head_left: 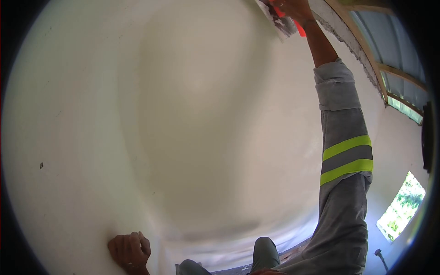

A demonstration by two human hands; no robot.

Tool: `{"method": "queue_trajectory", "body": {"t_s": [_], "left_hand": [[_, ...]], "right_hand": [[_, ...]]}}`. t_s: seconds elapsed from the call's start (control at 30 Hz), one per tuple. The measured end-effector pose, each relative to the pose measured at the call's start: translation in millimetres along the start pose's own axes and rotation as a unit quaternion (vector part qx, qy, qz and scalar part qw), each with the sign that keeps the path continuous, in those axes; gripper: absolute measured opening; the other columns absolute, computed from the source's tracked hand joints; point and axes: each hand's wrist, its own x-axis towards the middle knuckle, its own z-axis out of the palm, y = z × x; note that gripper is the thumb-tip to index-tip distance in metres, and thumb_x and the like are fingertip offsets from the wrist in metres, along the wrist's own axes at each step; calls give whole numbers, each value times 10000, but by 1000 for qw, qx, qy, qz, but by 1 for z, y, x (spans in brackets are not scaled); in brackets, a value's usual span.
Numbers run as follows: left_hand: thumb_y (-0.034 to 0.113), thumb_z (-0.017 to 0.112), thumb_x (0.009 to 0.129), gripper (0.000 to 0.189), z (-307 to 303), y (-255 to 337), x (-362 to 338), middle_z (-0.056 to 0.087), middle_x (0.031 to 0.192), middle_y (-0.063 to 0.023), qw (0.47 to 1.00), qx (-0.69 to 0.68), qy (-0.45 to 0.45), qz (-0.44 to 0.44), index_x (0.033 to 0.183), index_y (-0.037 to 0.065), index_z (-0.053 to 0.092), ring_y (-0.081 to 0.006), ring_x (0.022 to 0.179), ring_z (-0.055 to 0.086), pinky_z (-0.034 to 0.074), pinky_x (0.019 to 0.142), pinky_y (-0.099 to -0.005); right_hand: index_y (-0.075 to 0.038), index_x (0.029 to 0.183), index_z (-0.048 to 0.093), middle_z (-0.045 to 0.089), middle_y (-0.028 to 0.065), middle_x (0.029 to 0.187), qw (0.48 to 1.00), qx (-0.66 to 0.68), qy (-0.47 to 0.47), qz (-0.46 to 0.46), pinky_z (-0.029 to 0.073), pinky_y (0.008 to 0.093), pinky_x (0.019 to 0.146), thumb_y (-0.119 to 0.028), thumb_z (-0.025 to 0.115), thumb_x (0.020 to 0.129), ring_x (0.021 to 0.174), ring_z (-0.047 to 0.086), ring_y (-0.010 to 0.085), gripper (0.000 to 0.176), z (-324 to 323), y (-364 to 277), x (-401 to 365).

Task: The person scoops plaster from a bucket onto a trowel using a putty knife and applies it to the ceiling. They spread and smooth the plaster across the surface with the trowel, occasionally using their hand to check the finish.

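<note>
Right hand (295,8): far top of view, arm raised full length, closed around the orange handle (300,28) of a plastering blade (280,20).
Plastering blade: flat, smeared grey-white, at the top edge of the view, against the upper part of the wall (183,114), just left of the right hand.
Left hand (130,252): near, bottom left, resting on the wall, fingers bent, palm hidden; cannot tell whether anything is gripped.
Wall: smooth, white, filling most of the view; one dark speck (41,165) far left.
Sleeve (343,151): grey, cuff rolled, two yellow-green bands above the elbow.
Wall top (341,27): rough broken edge, right of the blade.
Roof (398,73): wooden rafters under sheeting, upper right.
Window opening (402,206): lower right, greenery outside.
Knee (265,252): grey trousers, bottom centre.
</note>
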Motion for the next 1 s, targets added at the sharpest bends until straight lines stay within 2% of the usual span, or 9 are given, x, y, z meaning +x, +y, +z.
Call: {"method": "queue_trajectory", "body": {"t_s": [0.17, 0.37, 0.6, 0.7, 0.77, 0.87, 0.9, 0.97, 1.0], "left_hand": [[74, 571, 878, 158, 10, -5, -9, 467, 593, -53, 1000, -7, 13, -10, 730, 37, 530, -229, 588, 491, 407, 633, -387], [86, 589, 854, 136, 10, -7, -12, 474, 593, -46, 1000, -23, 15, -10, 735, 41, 542, -225, 586, 494, 406, 628, -384], [104, 593, 859, 141, 9, -7, -12, 473, 597, -46, 1000, -7, 2, -18, 738, 51, 545, -222, 592, 499, 405, 628, -382], [115, 582, 874, 156, 12, -5, -12, 474, 599, -44, 1000, -18, 0, -25, 736, 58, 537, -226, 594, 496, 403, 627, -381], [122, 568, 885, 165, 9, -7, -13, 477, 602, -44, 999, -31, -5, -24, 735, 61, 531, -230, 593, 494, 401, 628, -383], [123, 544, 894, 170, 13, -11, -15, 478, 605, -46, 998, -57, 14, -11, 738, 62, 521, -236, 590, 492, 396, 628, -392], [122, 537, 895, 169, 15, -12, -16, 476, 606, -48, 997, -61, 36, -2, 738, 61, 518, -237, 589, 491, 393, 628, -396], [114, 528, 895, 163, 19, -13, -20, 470, 607, -49, 995, -78, 64, 7, 742, 60, 513, -238, 588, 488, 388, 628, -403], [108, 525, 893, 156, 9, -11, -19, 467, 607, -50, 993, -88, 72, 7, 746, 59, 510, -238, 588, 486, 386, 627, -405]], "right_hand": [[-5, 978, 638, 695, 136, 775, 935, 350, -42, -44, 543, 386, 622, -467, 649, 823, 694, 689, 284, 487, -95, -91, -2], [16, 1067, 615, 690, 198, 960, 952, 288, -77, -75, 519, 458, 835, -460, 650, 844, 922, 666, 372, 527, -93, -183, -15], [-30, 706, 651, 644, 63, 667, 810, 443, -89, 374, 494, 376, 619, -483, 634, 894, 638, 624, 205, 491, -92, -106, 17], [-73, 1009, 712, 672, 80, 908, 868, 346, -255, 248, 512, 349, 640, -324, 583, 934, 844, 657, 207, 292, -50, -35, 13], [-98, 996, 734, 646, 64, 840, 788, 527, -173, 266, 478, 370, 586, -346, 581, 930, 771, 639, 188, 299, -14, -39, -9], [-8, 694, 647, 639, 122, 683, 906, 424, 17, 16, 424, 396, 574, -383, 727, 817, 568, 531, 228, 403, 0, -116, -8], [10, 690, 644, 662, 143, 722, 754, 650, -3, -93, 451, 397, 589, -413, 751, 783, 614, 581, 222, 445, -28, -140, -25], [-166, 1021, 731, 643, 88, 815, 929, 255, -28, -268, 508, 424, 653, -465, 644, 832, 758, 637, 262, 364, -57, -194, -44], [-140, 972, 717, 678, 114, 897, 932, 319, -116, -129, 529, 429, 762, -431, 655, 819, 860, 656, 292, 335, -84, -223, -70]]}}
